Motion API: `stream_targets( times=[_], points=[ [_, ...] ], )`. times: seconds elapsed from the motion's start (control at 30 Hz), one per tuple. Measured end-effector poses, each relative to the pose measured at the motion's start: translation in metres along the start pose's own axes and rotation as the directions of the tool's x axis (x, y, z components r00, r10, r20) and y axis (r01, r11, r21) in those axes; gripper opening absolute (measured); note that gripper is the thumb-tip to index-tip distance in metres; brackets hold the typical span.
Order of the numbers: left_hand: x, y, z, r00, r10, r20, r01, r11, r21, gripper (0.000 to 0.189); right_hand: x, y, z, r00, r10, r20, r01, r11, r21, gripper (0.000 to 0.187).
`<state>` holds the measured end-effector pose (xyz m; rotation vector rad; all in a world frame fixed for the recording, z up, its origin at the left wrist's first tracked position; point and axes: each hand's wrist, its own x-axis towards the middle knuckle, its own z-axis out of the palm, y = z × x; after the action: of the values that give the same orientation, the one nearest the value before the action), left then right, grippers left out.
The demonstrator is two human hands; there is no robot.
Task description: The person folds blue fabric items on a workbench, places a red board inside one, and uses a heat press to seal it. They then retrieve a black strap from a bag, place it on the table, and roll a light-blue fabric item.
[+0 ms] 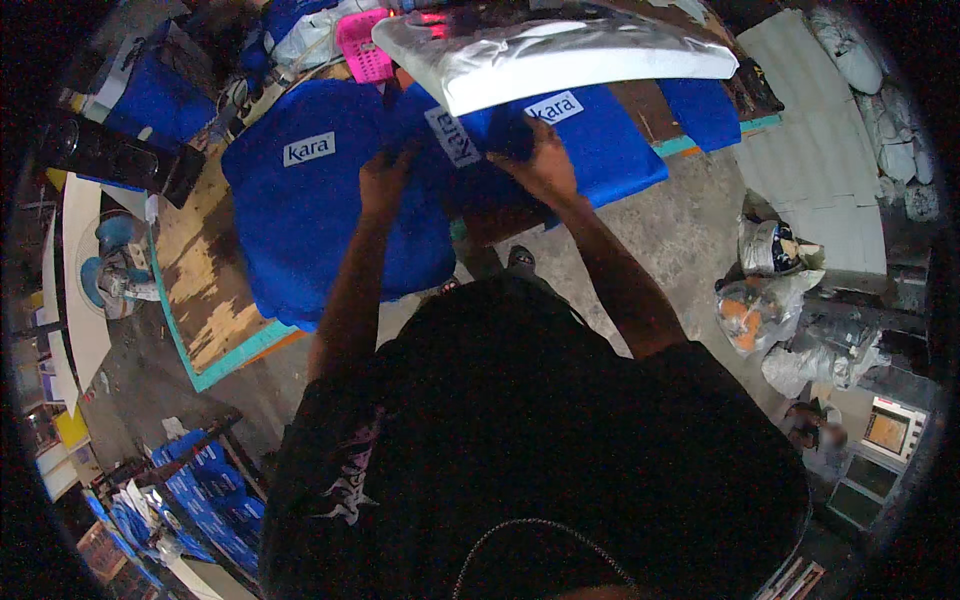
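Observation:
A large blue fabric piece point(337, 217) with a white brand patch lies over the left part of the worn table. My left hand point(384, 180) is at its upper right part, fingers bent against dark blue fabric; whether it grips is unclear. My right hand point(541, 161) is over another blue fabric piece point(615, 157) with a similar patch, fingers curled by a shadowed fold; a grip cannot be made out. Between the hands a third patch point(452, 136) shows on shaded blue fabric. A white slab wrapped in clear plastic point(585, 64) lies just beyond my right hand.
The table point(225, 360) has a turquoise edge. A pink plastic basket point(365, 46) stands at its far side. A fan point(112, 266) is at the left. Grey sheets point(810, 165) and plastic bags point(750, 315) lie at the right. Blue fabric stacks point(210, 495) are at the lower left.

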<state>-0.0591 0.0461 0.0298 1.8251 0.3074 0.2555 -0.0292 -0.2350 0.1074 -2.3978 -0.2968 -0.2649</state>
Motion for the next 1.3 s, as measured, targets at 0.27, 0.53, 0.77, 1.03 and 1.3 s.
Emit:
stream_targets(
  times=[0.27, 0.53, 0.77, 1.03, 1.3],
  points=[
    [-0.048, 0.024, -0.022, 0.929, -0.332, 0.166, 0.37, 0.862, -0.346, 0.039, 0.004, 0.023, 0.048, 0.983, -0.178, 0.035, 0.182, 0.96, -0.213, 0.058],
    [-0.048, 0.047, -0.008, 0.883, -0.462, 0.086, 0.455, 0.795, -0.401, 0.044, 0.016, 0.032, 0.053, 0.963, -0.268, 0.011, 0.262, 0.931, -0.254, 0.028],
    [-0.037, 0.005, -0.017, 0.939, -0.24, 0.246, 0.326, 0.85, -0.415, 0.032, 0.001, -0.03, 0.047, 0.407, -0.708, 0.577, 0.807, 0.575, 0.135, 0.032],
    [-0.05, 0.003, -0.009, 1.0, -0.025, -0.008, 0.022, 0.962, -0.271, 0.038, -0.04, -0.03, 0.035, 0.518, -0.594, 0.616, 0.705, 0.704, 0.086, 0.034],
    [-0.026, -0.018, -0.009, 0.937, -0.041, 0.347, 0.102, 0.982, -0.159, 0.044, -0.054, -0.034, 0.044, 0.672, -0.625, 0.396, 0.618, 0.769, 0.164, 0.03]
  ],
)
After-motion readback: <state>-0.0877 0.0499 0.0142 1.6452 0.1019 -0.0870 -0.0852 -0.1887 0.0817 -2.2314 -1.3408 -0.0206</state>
